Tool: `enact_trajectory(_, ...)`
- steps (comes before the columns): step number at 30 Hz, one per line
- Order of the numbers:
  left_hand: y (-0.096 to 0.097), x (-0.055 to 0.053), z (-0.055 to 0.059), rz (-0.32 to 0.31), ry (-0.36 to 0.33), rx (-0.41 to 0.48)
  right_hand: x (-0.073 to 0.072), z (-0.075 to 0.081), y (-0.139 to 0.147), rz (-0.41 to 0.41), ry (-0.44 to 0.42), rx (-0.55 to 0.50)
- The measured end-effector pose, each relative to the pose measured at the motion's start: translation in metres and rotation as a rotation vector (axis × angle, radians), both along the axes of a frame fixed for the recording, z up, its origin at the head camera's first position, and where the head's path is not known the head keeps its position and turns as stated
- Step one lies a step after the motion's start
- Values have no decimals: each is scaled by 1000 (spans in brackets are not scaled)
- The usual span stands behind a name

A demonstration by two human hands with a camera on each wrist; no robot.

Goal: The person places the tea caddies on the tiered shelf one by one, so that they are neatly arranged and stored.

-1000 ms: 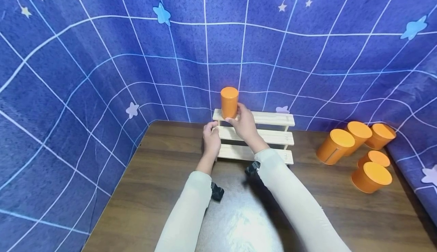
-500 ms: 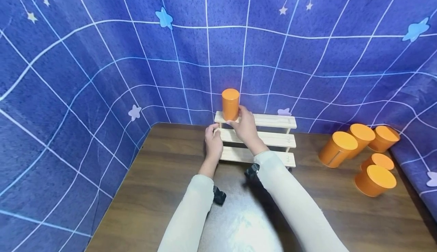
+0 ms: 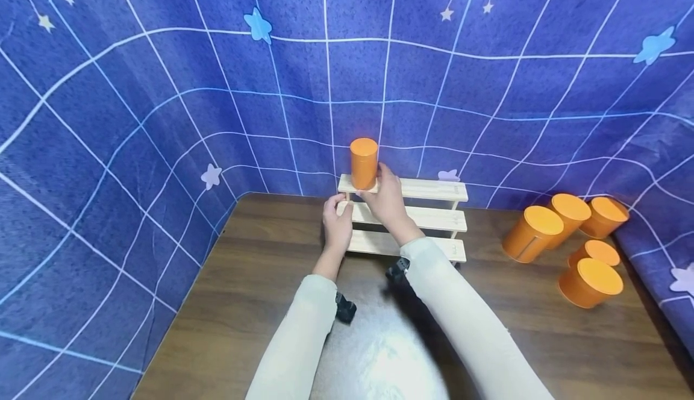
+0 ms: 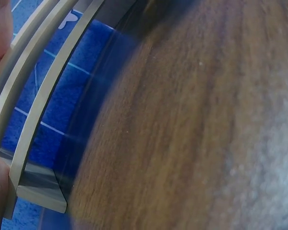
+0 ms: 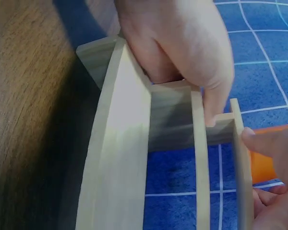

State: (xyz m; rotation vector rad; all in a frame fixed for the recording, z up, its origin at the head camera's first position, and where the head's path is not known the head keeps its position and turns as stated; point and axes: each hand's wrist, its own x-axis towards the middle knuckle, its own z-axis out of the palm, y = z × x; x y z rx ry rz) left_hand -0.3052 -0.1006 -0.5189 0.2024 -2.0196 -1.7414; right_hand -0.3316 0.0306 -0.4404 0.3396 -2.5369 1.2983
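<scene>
A three-tier wooden display rack (image 3: 428, 216) stands on the table against the blue cloth. On the left end of its top shelf stands an upright orange canister (image 3: 364, 165). My right hand (image 3: 388, 201) holds this canister low on its right side, thumb in front and fingers farther back. In the right wrist view, the right thumb (image 5: 261, 143) lies at the top shelf's edge, beside the canister. My left hand (image 3: 337, 225) grips the rack's left end near the middle shelf; the right wrist view shows that hand (image 5: 182, 43) curled over the side frame.
Several more orange canisters, tall ones (image 3: 534, 234) and shorter ones (image 3: 591, 282), stand on the brown wooden table (image 3: 260, 255) to the right. Blue patterned cloth (image 3: 293, 111) hangs behind the table and along its sides.
</scene>
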Motion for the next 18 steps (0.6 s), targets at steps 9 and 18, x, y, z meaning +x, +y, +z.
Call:
enact_trajectory(9, 0, 3, 7, -17, 8, -10, 17, 4, 13, 74, 10, -71)
enact_trajectory(18, 1, 2, 3, -12, -11, -17, 43, 7, 33, 69, 2, -76)
